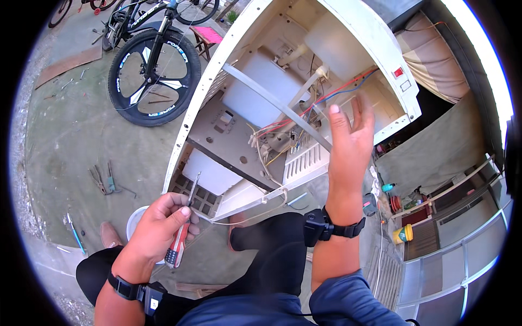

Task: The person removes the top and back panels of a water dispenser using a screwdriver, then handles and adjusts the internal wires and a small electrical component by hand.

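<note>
My left hand (173, 214) is closed around a screwdriver (176, 249) with a red and grey handle. Its metal shaft points up beside the lower corner of a white appliance cabinet (185, 138) whose side is open. My right hand (350, 130) is raised over the cabinet's right part, fingers apart and slightly blurred, with nothing visible in it. Near its fingertips run red and blue wires (338, 91). A metal strip (272, 100) crosses the opening. Inside are a pale tank (263, 87), a rounded white vessel (342, 46) and a tangle of hoses and wires (280, 138).
A bicycle (155, 76) stands at the far left beside a pink-topped stool (207, 35). Pliers (99, 179) and other tools lie on the concrete floor at left. Behind my left hand is a white bucket (135, 221). A yellow bucket (403, 234) sits at right.
</note>
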Action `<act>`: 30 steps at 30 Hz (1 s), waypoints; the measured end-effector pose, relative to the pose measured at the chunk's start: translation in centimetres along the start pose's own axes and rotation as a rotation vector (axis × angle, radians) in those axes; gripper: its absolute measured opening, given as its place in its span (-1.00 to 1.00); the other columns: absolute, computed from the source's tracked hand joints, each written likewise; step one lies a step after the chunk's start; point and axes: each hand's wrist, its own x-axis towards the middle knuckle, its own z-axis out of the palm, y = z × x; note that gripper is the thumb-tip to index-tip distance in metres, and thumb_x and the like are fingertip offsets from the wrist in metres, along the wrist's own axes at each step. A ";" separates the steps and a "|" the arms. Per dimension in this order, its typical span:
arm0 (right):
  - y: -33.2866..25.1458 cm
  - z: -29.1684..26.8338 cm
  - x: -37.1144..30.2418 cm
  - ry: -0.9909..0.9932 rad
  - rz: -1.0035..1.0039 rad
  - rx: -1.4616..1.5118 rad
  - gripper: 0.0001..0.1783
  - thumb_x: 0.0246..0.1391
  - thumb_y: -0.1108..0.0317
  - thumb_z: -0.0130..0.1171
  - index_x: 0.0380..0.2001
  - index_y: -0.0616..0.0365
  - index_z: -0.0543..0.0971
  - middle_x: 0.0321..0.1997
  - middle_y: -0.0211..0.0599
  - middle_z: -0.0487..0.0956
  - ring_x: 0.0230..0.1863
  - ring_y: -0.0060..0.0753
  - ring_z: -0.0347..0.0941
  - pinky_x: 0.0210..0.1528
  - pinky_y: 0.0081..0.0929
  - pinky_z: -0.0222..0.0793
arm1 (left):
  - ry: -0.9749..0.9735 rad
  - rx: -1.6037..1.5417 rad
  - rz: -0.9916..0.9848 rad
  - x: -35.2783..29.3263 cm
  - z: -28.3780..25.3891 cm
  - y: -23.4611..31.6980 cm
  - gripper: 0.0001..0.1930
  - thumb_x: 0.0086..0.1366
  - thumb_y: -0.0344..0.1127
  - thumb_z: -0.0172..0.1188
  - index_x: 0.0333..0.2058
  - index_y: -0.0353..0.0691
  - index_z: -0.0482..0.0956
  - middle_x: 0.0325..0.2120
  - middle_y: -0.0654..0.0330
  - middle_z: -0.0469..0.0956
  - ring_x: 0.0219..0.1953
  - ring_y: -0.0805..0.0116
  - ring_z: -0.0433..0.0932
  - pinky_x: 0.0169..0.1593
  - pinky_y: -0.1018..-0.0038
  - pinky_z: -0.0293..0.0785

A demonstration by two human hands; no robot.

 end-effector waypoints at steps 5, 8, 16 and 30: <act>-0.1 0.3 2.7 0.057 0.072 0.196 -0.07 0.14 0.22 0.31 0.36 0.44 0.04 0.40 0.07 0.17 0.45 -0.08 0.04 0.43 -0.23 -0.09 | -0.015 -0.035 0.017 -0.6 -0.3 0.0 -0.78 0.42 -0.35 0.09 -0.03 -0.29 0.39 -0.31 0.10 0.58 -0.36 0.34 0.63 -0.29 0.43 0.61; 0.6 0.4 4.9 0.025 0.135 0.285 -0.01 0.09 0.16 0.36 0.40 0.32 0.03 0.40 -0.07 0.19 0.45 -0.10 0.02 0.42 -0.02 -0.17 | -0.016 -0.043 0.014 -0.8 -0.3 0.1 -0.79 0.42 -0.35 0.09 -0.04 -0.29 0.39 -0.32 0.10 0.58 -0.37 0.35 0.63 -0.28 0.43 0.61; 1.6 1.5 7.2 -0.084 0.233 0.312 -0.09 0.02 0.07 0.41 0.35 0.05 0.19 0.38 -0.25 0.27 0.47 -0.14 -0.04 0.39 0.27 -0.32 | -0.005 -0.042 0.019 -0.8 -0.3 -0.2 -0.72 0.39 -0.29 0.16 -0.03 -0.28 0.39 -0.35 0.10 0.56 -0.41 0.31 0.62 -0.30 0.40 0.59; 1.4 1.4 6.5 -0.025 0.324 0.348 -0.26 0.05 0.42 0.38 0.24 0.34 0.27 0.15 -0.10 0.46 0.19 -0.28 0.36 0.29 -0.31 0.16 | 0.004 -0.043 0.037 -0.6 -0.7 -0.3 -0.75 0.40 -0.31 0.14 -0.05 -0.29 0.39 -0.37 0.11 0.57 -0.41 0.32 0.61 -0.31 0.40 0.59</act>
